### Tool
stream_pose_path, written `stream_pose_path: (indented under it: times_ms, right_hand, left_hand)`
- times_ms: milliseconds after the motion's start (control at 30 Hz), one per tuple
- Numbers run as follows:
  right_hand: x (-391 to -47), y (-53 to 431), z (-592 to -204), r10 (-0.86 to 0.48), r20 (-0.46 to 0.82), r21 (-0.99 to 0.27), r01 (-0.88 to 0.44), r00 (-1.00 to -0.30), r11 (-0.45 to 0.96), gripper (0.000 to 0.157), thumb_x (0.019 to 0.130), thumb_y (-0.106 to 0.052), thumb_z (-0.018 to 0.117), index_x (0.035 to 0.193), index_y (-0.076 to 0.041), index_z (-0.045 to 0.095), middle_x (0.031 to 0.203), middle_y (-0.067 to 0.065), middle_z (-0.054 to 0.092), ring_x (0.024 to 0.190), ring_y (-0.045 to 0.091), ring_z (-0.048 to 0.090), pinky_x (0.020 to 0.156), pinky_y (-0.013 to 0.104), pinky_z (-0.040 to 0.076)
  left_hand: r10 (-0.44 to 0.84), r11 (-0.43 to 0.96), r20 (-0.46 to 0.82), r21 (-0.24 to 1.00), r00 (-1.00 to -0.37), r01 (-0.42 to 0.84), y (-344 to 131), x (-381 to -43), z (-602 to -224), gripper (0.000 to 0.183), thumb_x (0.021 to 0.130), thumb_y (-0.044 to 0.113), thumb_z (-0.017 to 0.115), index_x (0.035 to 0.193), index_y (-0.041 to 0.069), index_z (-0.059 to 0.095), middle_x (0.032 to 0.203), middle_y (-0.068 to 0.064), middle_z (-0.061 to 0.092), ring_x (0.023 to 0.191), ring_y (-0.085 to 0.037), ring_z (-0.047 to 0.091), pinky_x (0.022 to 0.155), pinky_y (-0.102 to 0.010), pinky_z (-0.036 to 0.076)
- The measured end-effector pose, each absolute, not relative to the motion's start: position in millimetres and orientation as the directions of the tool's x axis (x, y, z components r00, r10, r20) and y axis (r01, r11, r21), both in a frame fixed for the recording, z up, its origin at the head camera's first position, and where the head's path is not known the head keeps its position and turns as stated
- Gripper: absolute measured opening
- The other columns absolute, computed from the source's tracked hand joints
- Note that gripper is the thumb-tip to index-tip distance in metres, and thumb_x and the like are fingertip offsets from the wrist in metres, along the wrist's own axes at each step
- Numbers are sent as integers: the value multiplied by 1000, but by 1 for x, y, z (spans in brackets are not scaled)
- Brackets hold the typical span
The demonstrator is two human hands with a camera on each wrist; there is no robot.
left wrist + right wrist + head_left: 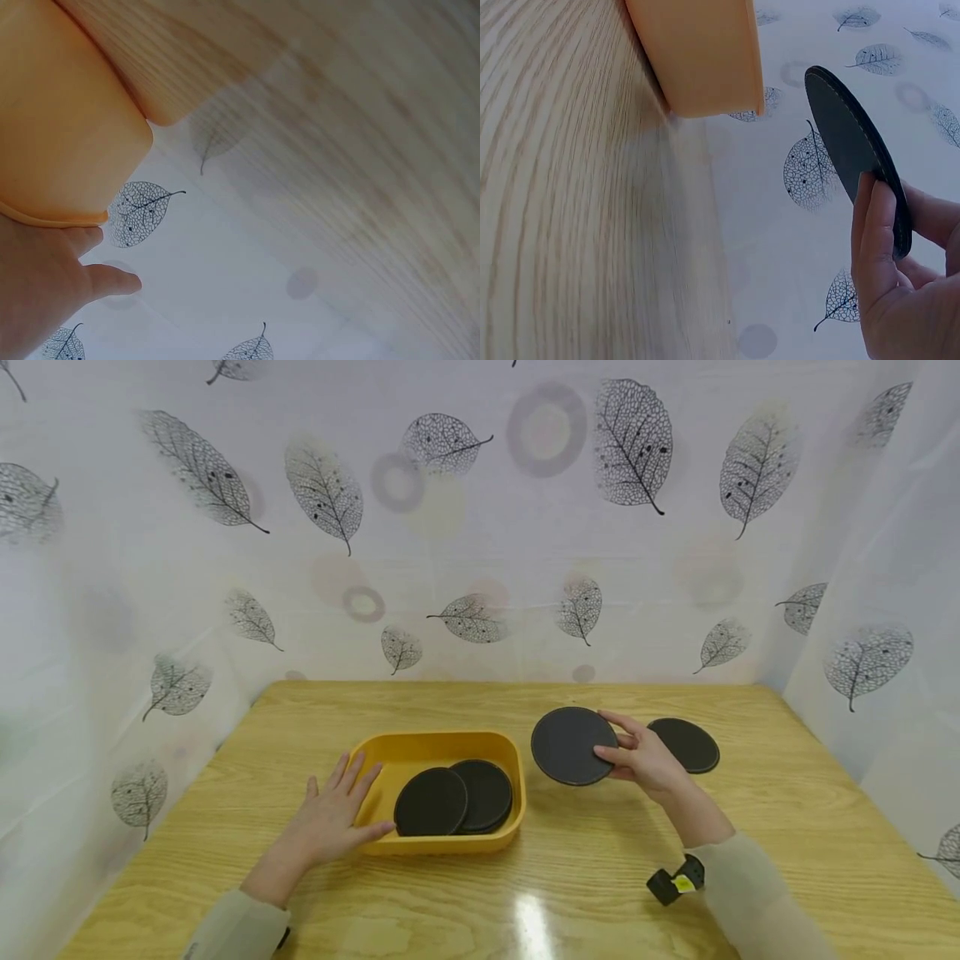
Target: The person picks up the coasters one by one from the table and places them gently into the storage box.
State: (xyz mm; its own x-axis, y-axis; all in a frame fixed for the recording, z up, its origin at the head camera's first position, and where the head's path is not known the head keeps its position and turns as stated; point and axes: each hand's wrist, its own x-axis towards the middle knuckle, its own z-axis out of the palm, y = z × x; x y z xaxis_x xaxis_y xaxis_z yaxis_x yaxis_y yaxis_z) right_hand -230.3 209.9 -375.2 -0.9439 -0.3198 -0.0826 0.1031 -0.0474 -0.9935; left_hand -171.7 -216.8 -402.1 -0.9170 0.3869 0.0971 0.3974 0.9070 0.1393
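My right hand (647, 762) pinches a round black coaster (572, 746) by its right edge, held up to the right of the yellow bin. In the right wrist view the coaster (851, 142) shows nearly edge-on, with light stitching round its rim, thumb on one side and fingers on the other. My left hand (330, 818) rests with spread, straight fingers on the left rim of the yellow bin (438, 845). Inside the bin two black coasters lie overlapping, the left coaster (431, 803) partly over the right coaster (491, 795).
Another black coaster (686, 745) lies on the wooden table (585, 893) behind my right hand. A leaf-printed white curtain (480, 552) hangs along the table's back and sides. A small black device (675, 881) is strapped at my right wrist.
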Motion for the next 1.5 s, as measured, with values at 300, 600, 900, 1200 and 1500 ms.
stream_pose_path:
  times_ms: [300,600,900,1200,1500]
  right_hand:
    - [-233,184,-376,-367,-63,-990,106,-928,-98,69,85,3,54,141,-3,15,97,3,61,75,17,64,65,30,51]
    - [-234,151,-371,-408,-69,-989,116,-910,-92,67,85,2,54,140,-3,18,107,14,57,76,19,64,65,31,51]
    - [-237,121,-373,-434,-66,-996,84,-899,-22,64,84,0,57,139,-2,24,114,24,53,77,19,63,66,34,51]
    - [-234,105,-372,-447,-68,-998,63,-892,26,62,84,-1,57,137,1,26,111,25,54,70,17,63,63,32,51]
    - [-234,98,-376,-421,-106,-992,64,-901,113,57,84,-3,58,135,-1,32,93,18,57,66,15,62,61,33,51]
  left_hand:
    - [382,905,95,165,-919,393,-217,-172,-401,83,80,60,47,141,8,23,145,-19,8,131,-36,3,87,-70,9]
    - [383,905,93,163,-919,394,-218,-172,-402,83,80,60,46,141,9,23,145,-18,9,131,-35,2,88,-70,9]
    - [384,904,95,162,-919,395,-218,-173,-403,83,80,61,47,141,8,23,145,-18,8,131,-35,2,88,-70,9]
    - [381,906,97,158,-920,392,-217,-173,-402,84,80,61,46,141,8,24,145,-18,8,131,-35,2,88,-70,9]
    - [383,906,96,155,-919,394,-217,-173,-403,84,80,61,46,141,8,24,145,-18,9,131,-35,3,88,-69,9]
